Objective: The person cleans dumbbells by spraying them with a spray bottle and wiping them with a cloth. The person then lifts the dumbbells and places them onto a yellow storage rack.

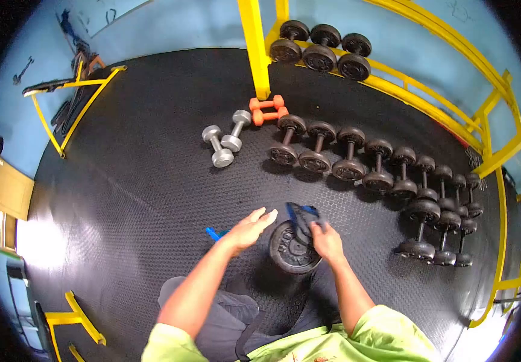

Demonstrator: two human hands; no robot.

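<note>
A black dumbbell (284, 256) stands on end in front of me, its round plate facing up. My right hand (328, 242) grips a dark cloth with blue parts (304, 218), which hangs over the far side of the plate. Whether the cloth touches the plate I cannot tell. To the left of the dumbbell, my left hand (249, 232) is held with fingers stretched out and nothing in it. Just beyond that wrist a blue object (213, 234) lies on the floor, partly hidden by the hand.
Several black dumbbells (350, 154) stand in rows on the black rubber floor (140, 199) to the right. Two silver dumbbells (217, 146) and two orange dumbbells (268, 110) lie ahead. A yellow rack (254, 48) holds more dumbbells; another yellow frame (94, 105) stands at left.
</note>
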